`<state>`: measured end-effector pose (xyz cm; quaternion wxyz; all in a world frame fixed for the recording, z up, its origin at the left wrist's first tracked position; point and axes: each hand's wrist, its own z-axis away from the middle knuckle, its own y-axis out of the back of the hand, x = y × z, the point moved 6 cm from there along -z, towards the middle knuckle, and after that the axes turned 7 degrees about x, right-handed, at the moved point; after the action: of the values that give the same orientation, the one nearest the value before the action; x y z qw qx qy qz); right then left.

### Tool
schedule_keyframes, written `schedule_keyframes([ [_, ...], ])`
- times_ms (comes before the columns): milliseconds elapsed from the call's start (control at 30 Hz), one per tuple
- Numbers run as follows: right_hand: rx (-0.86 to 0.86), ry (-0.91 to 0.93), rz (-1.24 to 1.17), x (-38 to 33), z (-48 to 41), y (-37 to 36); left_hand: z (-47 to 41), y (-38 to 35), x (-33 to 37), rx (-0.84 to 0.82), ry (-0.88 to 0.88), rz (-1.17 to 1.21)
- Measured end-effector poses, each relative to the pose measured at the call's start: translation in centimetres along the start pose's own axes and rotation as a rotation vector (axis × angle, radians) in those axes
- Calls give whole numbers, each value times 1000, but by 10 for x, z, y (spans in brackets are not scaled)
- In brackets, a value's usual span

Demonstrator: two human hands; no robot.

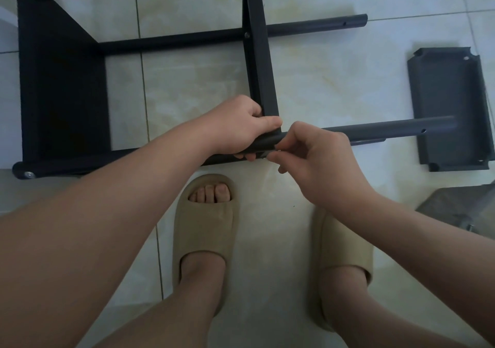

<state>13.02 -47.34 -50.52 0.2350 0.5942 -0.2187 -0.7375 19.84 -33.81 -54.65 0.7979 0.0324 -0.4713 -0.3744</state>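
One matte black tubular frame lies flat on the tiled floor, spanning nine to twelve o'clock, with a dark panel at its left end. One grey tray lies apart at three o'clock. Two beige slippers stand at six. At centre, the left hand has its fingers curled round the frame's near tube. The right hand has its fingers pinching one small silvery screw against it.

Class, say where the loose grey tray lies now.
Head view, far right: the grey tray lies on the tiled floor, beneath the free end of the tube the left hand grips.
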Motion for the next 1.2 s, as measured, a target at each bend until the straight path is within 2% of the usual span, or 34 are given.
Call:
schedule_keyframes([
  [333, -63, -78, -119, 5, 5, 2, -1, 0, -2, 2, 12, 8],
  [500, -14, -246, -356, 11, 8, -3, -1, 0, -3, 3, 14, 15],
  [567, 3, -264, -371, 11, 9, -5, -1, 0, -3, 5, 13, 15],
  [867, -4, -225, -198, 7, 3, -5, 0, -1, -4, -12, 34, 47],
  [1033, 61, 81, 357, -9, -8, 10, 2, 1, -4, -11, 30, 85],
  [1100, 54, 160, 419, -13, -12, 12, 2, 2, -3, -5, 26, 84],
  [1200, 16, 179, 420, -11, -20, 11, 1, 1, -4, 11, 27, 68],
])
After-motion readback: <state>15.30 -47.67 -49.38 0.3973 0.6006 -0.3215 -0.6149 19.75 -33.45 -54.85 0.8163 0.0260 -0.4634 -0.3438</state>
